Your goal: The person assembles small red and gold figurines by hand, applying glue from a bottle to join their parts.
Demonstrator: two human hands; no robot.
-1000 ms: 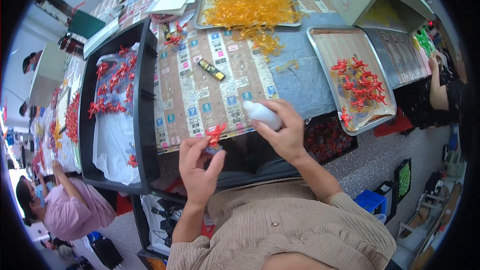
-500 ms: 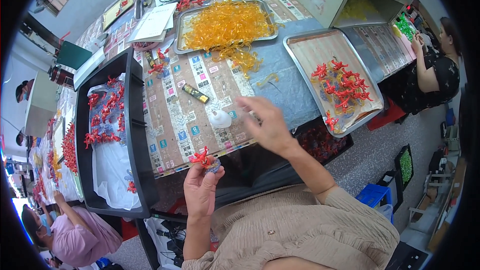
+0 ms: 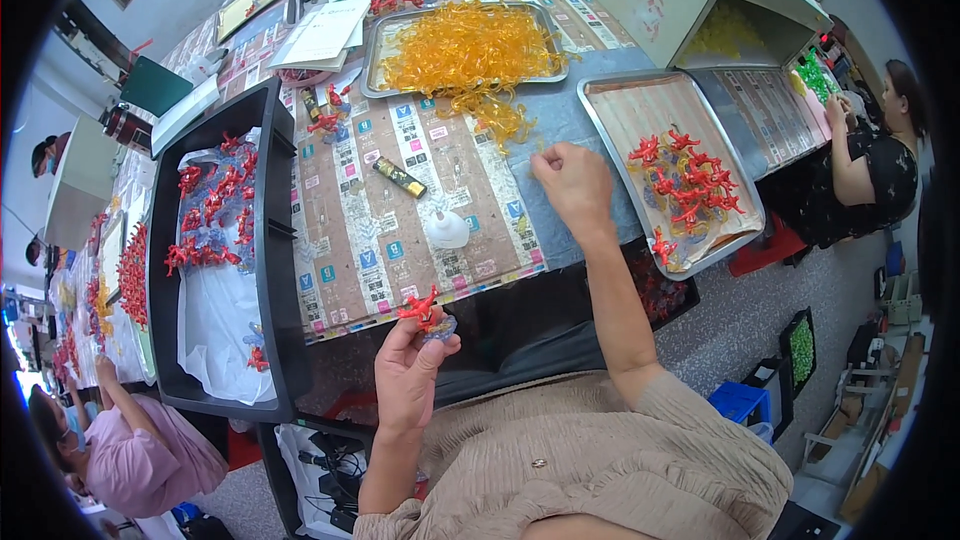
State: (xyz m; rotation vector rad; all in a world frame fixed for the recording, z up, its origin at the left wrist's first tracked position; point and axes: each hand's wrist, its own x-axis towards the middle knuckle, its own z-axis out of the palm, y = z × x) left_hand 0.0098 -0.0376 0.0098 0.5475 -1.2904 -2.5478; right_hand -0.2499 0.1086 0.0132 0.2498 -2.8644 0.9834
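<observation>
My left hand (image 3: 408, 370), in front of the table edge, holds a small red figurine (image 3: 419, 308) on a clear bluish base between thumb and fingers. Over the blue mat (image 3: 610, 70), my right hand (image 3: 575, 185) is closed, its fingertips pinched at a thin yellow translucent plastic strip (image 3: 540, 146) that they mostly cover. A white squeeze bottle (image 3: 446, 229) and a black-and-gold tube (image 3: 400, 178) lie on the table between my hands. Beyond them, a metal tray (image 3: 372, 70) is heaped with yellow plastic strips (image 3: 465, 45), some spilling over its near edge.
Red figurines fill part of a black bin (image 3: 268, 270) at the left and lie on a metal tray (image 3: 660, 100) at the right. A metal cabinet (image 3: 640, 0) stands at the back right. Co-workers sit at the left (image 3: 150, 450) and right (image 3: 865, 160).
My right hand has moved right from near the white bottle onto the blue mat, and its fingers have closed at the loose yellow strip. My left hand still holds the figurine. The view has shifted slightly.
</observation>
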